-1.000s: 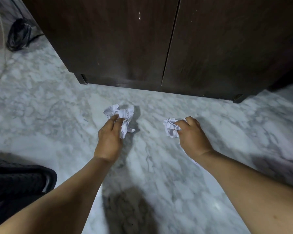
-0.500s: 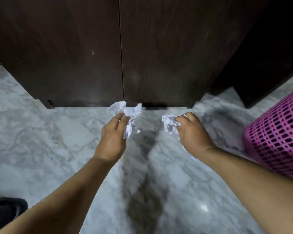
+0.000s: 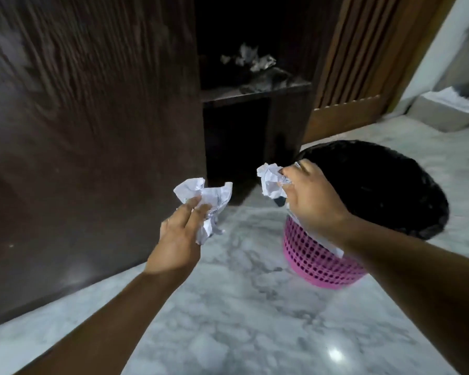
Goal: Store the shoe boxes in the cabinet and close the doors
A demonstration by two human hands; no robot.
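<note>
I had both hands out in front of me above the marble floor (image 3: 228, 307). My left hand (image 3: 178, 239) gripped a crumpled wad of white paper (image 3: 203, 196), its fingers (image 3: 192, 212) curled round the lower part while the rest of the wad stuck up and out past them. My right hand (image 3: 313, 201) pinched a second paper wad (image 3: 270, 181) at the fingertips, and a flat strip of paper hung down beneath that wrist. The right hand was over the near rim of a pink perforated bin (image 3: 317, 262), which stood on the floor lined with a black bag (image 3: 385, 185). The two wads were apart, the left one lower and nearer to me. On my left stood the dark wooden cabinet (image 3: 92, 131), its front a closed brown face, blurred in this view. Beside it, between the cabinet front and a slatted wooden door (image 3: 355, 63), I saw an open dark section with a shelf (image 3: 255, 92); on that shelf lay more crumpled paper (image 3: 249, 59) and something dark I could not make out. Of the shoe boxes I could identify none with certainty: a pale, boxy shape (image 3: 447, 109) sat on the floor at the far right by the wall, too blurred for me to tell what it was.
</note>
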